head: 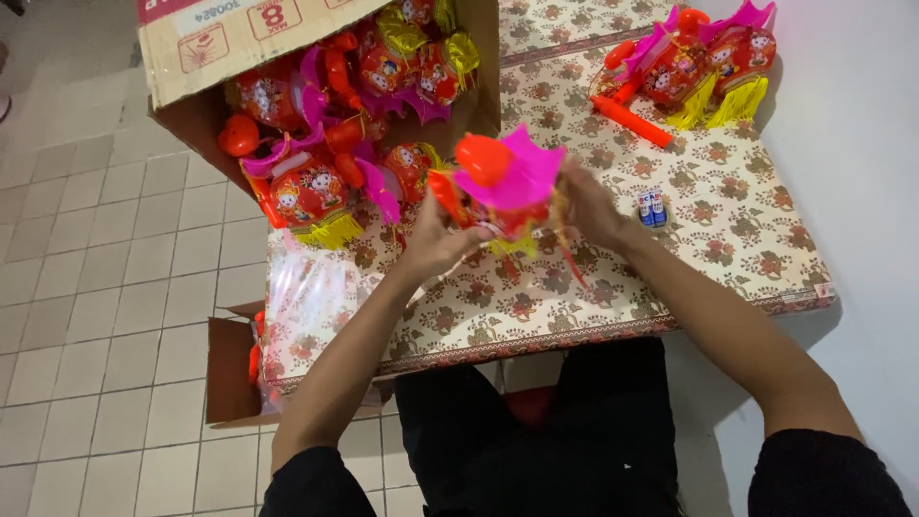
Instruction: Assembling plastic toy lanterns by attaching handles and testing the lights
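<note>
Head view: toy lantern point(505, 187), red with a magenta top and yellow fringe, sits mid-bench between both hands. Left hand point(436, 239) closes on its side at 8 o'clock; right hand point(586, 206) pinches it at 3 o'clock. It looks light, thin plastic, likely easily crushed; best held by the body, not the fringe. Cardboard box point(191, 105) of lanterns lies at 11 o'clock.

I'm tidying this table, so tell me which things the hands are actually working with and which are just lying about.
In hand:
- toy lantern with pink top, held by left hand and right hand

Lying about:
- cardboard box of similar lanterns
- finished lanterns at the far corner
- two batteries
- plastic bag at the table's edge
</note>
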